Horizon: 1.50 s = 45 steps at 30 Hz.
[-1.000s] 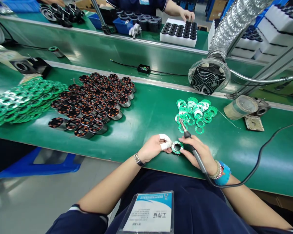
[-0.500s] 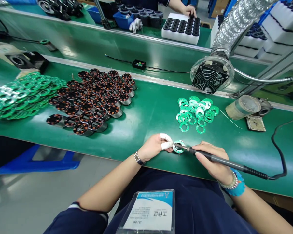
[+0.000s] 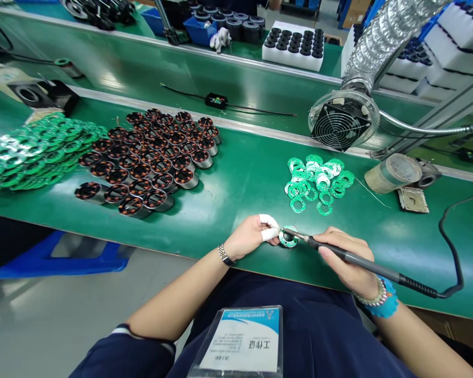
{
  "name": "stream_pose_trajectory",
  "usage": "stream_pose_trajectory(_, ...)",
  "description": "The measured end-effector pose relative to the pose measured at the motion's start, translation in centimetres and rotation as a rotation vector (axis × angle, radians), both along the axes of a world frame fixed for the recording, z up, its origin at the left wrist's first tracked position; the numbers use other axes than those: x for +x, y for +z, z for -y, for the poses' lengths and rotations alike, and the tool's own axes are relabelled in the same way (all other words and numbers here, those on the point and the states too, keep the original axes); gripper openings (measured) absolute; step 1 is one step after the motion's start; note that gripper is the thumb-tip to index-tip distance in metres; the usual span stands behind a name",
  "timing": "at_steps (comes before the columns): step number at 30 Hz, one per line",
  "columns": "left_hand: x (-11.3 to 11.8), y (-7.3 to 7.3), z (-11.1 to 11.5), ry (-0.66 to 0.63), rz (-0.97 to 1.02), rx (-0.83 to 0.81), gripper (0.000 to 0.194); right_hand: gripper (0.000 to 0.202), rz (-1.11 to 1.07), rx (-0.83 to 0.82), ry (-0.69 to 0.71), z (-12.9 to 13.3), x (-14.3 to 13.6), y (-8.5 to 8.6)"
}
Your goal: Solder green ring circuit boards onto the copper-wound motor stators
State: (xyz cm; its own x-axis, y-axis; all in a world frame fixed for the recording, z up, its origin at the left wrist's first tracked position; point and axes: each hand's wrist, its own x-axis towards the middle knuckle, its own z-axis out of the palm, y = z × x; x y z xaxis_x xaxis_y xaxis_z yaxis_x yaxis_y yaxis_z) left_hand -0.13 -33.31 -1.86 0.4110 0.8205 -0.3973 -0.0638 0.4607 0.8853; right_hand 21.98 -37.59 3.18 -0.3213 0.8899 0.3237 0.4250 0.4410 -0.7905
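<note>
My left hand (image 3: 252,233), with white covers on its fingertips, pinches the left edge of a green ring-shaped circuit board (image 3: 288,243) near the bench's front edge. What sits under the ring is hard to see. My right hand (image 3: 349,257) is closed around the dark grip of a soldering iron (image 3: 339,253). Its metal tip reaches leftward over the ring's upper part, close to my left fingertips. Beyond the ring lies a loose pile of green ring boards (image 3: 319,178). Left of my hands, several motor stators (image 3: 142,157) with copper windings stand in rows.
Stacked green board panels (image 3: 35,152) lie at far left. A round fan (image 3: 339,125) on a foil duct hangs behind the loose rings. To the right are a beige jar (image 3: 392,173) and a small square tray (image 3: 413,200). Behind stands a white foam tray (image 3: 294,51) of black parts.
The iron's tip has moved up and left over the ring. At the back, another person's hand has left the foam tray. The black module with wires and the spool have shifted left.
</note>
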Motion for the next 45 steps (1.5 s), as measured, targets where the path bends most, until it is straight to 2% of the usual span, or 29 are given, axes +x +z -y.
stream_pose_trajectory(4,0.0,0.0,0.0,0.004,0.017,-0.004,0.022,0.023,0.050,0.013,0.043,-1.1,-0.3,-0.7)
stream_pose_trajectory(9,0.2,-0.3,0.0,0.004,0.027,0.000,0.025,0.037,0.208,-0.022,0.325,-3.6,-1.2,-2.1)
stream_pose_trajectory(11,0.1,-0.3,0.1,0.006,0.018,0.008,0.024,0.039,0.233,-0.053,0.359,-4.1,-1.3,-2.5)
stream_pose_trajectory(13,-0.2,-0.3,0.4,0.035,-0.033,0.087,0.021,0.039,0.224,-0.063,0.327,-3.9,-1.4,-2.7)
stream_pose_trajectory(15,-0.8,0.0,1.0,0.044,-0.143,0.284,0.018,0.038,0.195,-0.058,0.259,-3.3,-1.5,-3.0)
stream_pose_trajectory(18,-1.3,0.3,1.9,-0.101,-0.260,0.593,0.014,0.039,0.176,-0.049,0.114,-2.0,-1.7,-3.6)
stream_pose_trajectory(20,-1.2,0.4,2.3,-0.180,-0.250,0.633,0.011,0.039,0.187,-0.036,0.017,-1.1,-1.9,-4.0)
stream_pose_trajectory(22,-0.6,0.4,2.3,-0.145,-0.203,0.526,0.010,0.038,0.199,-0.023,-0.060,-0.4,-2.1,-4.2)
stream_pose_trajectory(24,0.2,0.4,2.0,-0.087,-0.137,0.321,0.015,0.038,0.198,-0.008,-0.098,-0.1,-2.3,-4.1)
stream_pose_trajectory(26,0.9,0.4,1.7,-0.051,-0.087,0.125,0.021,0.039,0.182,0.019,-0.091,-0.1,-2.4,-3.8)
stream_pose_trajectory(28,1.3,0.4,1.5,-0.015,-0.077,0.033,0.025,0.036,0.154,0.054,-0.069,-0.3,-2.6,-3.6)
stream_pose_trajectory(34,1.8,0.0,1.9,0.131,-0.030,0.092,0.024,0.021,0.095,0.109,-0.058,-1.3,-3.4,-3.4)
stream_pose_trajectory(41,1.5,-0.1,1.6,0.085,0.023,0.029,0.026,0.029,0.101,0.182,0.055,-2.5,-4.1,-3.4)
stream_pose_trajectory(45,1.4,0.0,1.5,0.105,0.085,-0.035,0.029,0.030,0.122,0.209,0.057,-2.6,-4.3,-3.4)
